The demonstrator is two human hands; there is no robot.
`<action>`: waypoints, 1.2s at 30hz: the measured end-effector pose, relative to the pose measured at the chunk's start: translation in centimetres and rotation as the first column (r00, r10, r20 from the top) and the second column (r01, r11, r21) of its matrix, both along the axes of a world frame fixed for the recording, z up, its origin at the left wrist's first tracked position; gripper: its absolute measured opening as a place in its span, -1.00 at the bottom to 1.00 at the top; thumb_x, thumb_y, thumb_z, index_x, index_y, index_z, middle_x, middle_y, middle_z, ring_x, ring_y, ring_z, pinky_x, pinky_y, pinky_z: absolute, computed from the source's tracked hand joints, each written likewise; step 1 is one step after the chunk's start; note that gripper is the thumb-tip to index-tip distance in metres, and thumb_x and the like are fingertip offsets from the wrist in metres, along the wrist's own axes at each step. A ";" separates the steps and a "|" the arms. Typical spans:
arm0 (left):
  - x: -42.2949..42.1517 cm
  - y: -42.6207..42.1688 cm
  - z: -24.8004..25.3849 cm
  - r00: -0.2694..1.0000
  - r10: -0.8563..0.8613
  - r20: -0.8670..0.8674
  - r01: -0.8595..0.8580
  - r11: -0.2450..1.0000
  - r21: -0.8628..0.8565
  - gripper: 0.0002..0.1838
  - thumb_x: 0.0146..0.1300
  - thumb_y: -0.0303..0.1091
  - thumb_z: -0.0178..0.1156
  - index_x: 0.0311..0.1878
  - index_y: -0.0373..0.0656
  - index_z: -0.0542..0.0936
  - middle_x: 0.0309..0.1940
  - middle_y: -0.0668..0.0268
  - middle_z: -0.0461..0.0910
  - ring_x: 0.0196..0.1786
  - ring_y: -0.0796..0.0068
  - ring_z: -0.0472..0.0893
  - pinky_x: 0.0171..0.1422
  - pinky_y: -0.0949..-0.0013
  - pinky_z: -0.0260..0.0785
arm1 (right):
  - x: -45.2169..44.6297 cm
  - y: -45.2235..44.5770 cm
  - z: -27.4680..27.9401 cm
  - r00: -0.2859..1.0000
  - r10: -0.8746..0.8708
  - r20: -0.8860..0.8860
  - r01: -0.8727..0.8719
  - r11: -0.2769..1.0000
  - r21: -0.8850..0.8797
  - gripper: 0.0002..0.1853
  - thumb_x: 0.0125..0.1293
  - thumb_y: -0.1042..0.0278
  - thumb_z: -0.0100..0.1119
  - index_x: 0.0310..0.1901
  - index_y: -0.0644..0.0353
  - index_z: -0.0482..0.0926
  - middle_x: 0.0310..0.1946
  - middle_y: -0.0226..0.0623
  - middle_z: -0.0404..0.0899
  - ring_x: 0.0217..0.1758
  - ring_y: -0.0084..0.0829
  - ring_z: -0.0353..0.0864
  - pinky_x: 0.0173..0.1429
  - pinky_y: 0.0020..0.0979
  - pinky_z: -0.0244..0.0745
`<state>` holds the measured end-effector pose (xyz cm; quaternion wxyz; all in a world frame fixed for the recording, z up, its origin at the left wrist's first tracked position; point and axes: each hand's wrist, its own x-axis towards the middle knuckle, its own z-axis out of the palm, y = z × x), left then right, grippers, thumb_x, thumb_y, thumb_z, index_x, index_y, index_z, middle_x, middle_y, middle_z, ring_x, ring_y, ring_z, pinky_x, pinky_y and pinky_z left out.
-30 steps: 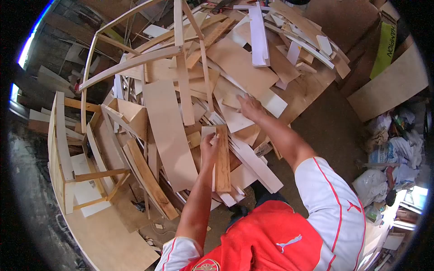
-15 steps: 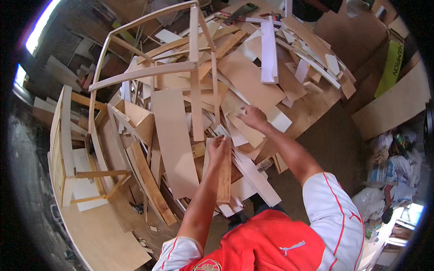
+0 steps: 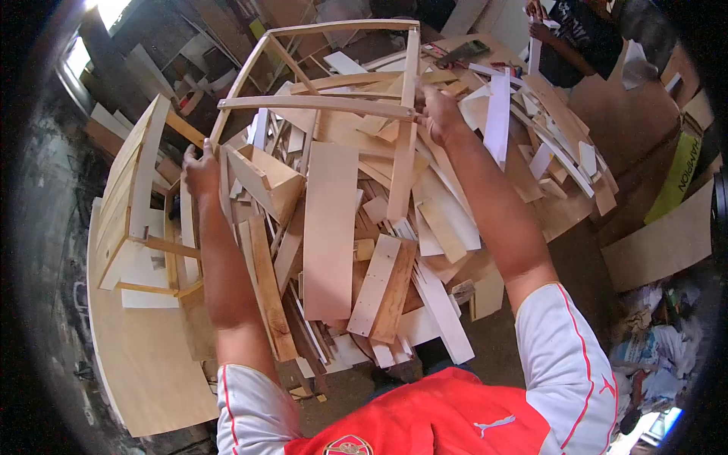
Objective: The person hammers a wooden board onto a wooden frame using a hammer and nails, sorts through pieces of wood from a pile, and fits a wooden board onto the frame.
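A light wooden frame [image 3: 326, 104], built of slats with legs, stands over a pile of boards. My right hand [image 3: 444, 114] is closed around its right upright, near the joint with the front rail. At its left side, my left hand [image 3: 203, 173] grips the left leg just below the corner; the palm side is hidden. Under the frame lie a wide flat panel [image 3: 331, 227], a wedge-shaped wooden box [image 3: 265, 182] and a pair of short planks [image 3: 384, 288]. The right front leg [image 3: 402, 171] hangs down over the loose offcuts.
A second slatted wooden piece [image 3: 136, 174] stands on a large sheet [image 3: 152, 364] at the left. White strips [image 3: 497, 117] and offcuts cover the right side. Another person [image 3: 576, 38] holds a white piece at the back right. Plastic bags [image 3: 660, 341] lie at the right.
Both hands have left the short planks and boards in the middle, moving outward and up to the sides of the frame. My view has shifted, and the other person now shows more.
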<state>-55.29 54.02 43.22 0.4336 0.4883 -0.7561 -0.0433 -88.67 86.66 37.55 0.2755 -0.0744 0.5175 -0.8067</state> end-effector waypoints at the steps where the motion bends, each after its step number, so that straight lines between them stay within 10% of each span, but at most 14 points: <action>1: 0.6 -2.6 -0.3 0.997 -0.067 -0.046 0.075 0.979 0.192 -0.41 0.43 0.17 0.12 0.07 -0.25 0.67 0.01 0.05 0.70 0.07 0.07 0.67 0.24 0.16 0.45 | 0.1 -0.8 0.5 0.998 -0.012 0.054 0.015 0.999 -0.051 -0.63 0.46 0.05 0.21 0.05 0.19 0.55 -0.20 -0.28 0.64 -0.29 -0.40 0.64 -0.19 -0.23 0.64; 6: 1.6 -0.7 0.9 0.978 -0.203 0.042 0.179 0.929 0.323 -0.24 0.36 0.34 0.15 -0.47 -0.33 0.69 -0.66 0.21 0.59 -0.51 0.28 0.64 -0.27 0.15 0.45 | -1.9 -3.1 0.2 0.974 -0.157 -0.166 0.166 0.985 0.040 -0.71 0.40 0.19 0.24 -0.03 0.24 0.61 -0.28 -0.23 0.68 -0.33 -0.42 0.68 -0.24 -0.25 0.62; 9: 1.1 1.3 2.5 0.983 -0.097 -0.155 0.168 0.813 0.557 -0.23 0.33 0.35 0.20 -0.54 -0.33 0.66 -0.66 0.24 0.54 -0.54 0.37 0.58 -0.33 0.19 0.40 | -1.0 -2.9 0.2 0.837 -0.248 -0.488 0.435 0.842 0.319 -0.56 0.27 0.16 0.34 -0.05 0.45 0.63 -0.22 0.08 0.72 -0.19 -0.07 0.74 -0.12 -0.12 0.54; 12: 0.9 0.0 2.2 0.970 -0.167 -0.177 0.213 0.934 0.286 -0.23 0.31 0.33 0.25 -0.56 -0.36 0.63 -0.68 0.28 0.50 -0.58 0.44 0.50 -0.36 0.23 0.37 | 1.6 0.0 2.9 0.731 -0.179 -0.659 0.466 0.836 0.289 -0.72 0.29 0.27 0.34 -0.17 0.36 0.67 -0.41 -0.22 0.67 -0.34 -0.41 0.66 -0.26 -0.33 0.54; 15: 1.0 2.6 4.0 0.969 -0.149 -0.198 0.183 0.969 0.166 -0.23 0.31 0.32 0.26 -0.59 -0.36 0.62 -0.68 0.28 0.50 -0.59 0.45 0.44 -0.36 0.26 0.33 | 0.9 0.8 2.7 0.727 -0.164 -0.667 0.415 0.879 0.236 -0.74 0.24 0.33 0.37 -0.19 0.39 0.68 -0.43 -0.24 0.67 -0.35 -0.46 0.64 -0.22 -0.34 0.55; 18: 2.1 3.7 4.3 0.969 -0.143 -0.203 0.173 0.975 0.141 -0.25 0.31 0.30 0.28 -0.58 -0.34 0.61 -0.69 0.31 0.48 -0.59 0.49 0.40 -0.40 0.26 0.28 | 1.8 2.4 3.6 0.693 -0.195 -0.694 0.403 0.903 0.149 -0.65 0.11 0.17 0.43 -0.33 0.36 0.67 -0.44 0.03 0.70 -0.34 -0.07 0.72 -0.14 -0.14 0.54; 31: 9.6 11.0 4.0 0.700 -0.308 -0.645 0.446 0.893 0.057 -0.40 0.42 0.21 0.21 -0.38 -0.25 0.61 -0.60 0.49 0.44 -0.58 0.68 0.29 -0.49 0.41 0.12 | 13.4 13.2 13.8 0.405 -0.349 -0.845 0.460 0.877 -0.141 -0.76 0.25 0.38 0.34 -0.09 0.31 0.69 -0.48 -0.21 0.69 -0.42 -0.46 0.68 -0.27 -0.34 0.58; 36: 15.7 15.6 2.2 0.494 -0.352 -0.795 0.729 0.666 0.157 -0.36 0.46 0.32 0.04 -0.25 -0.18 0.60 -0.58 0.45 0.50 -0.59 0.62 0.46 -0.48 0.52 0.25 | 23.4 20.9 16.5 0.335 -0.500 -0.799 0.401 0.843 -0.359 -0.58 0.33 0.50 0.27 0.22 0.33 0.58 -0.39 -0.36 0.66 -0.45 -0.58 0.61 -0.34 -0.49 0.52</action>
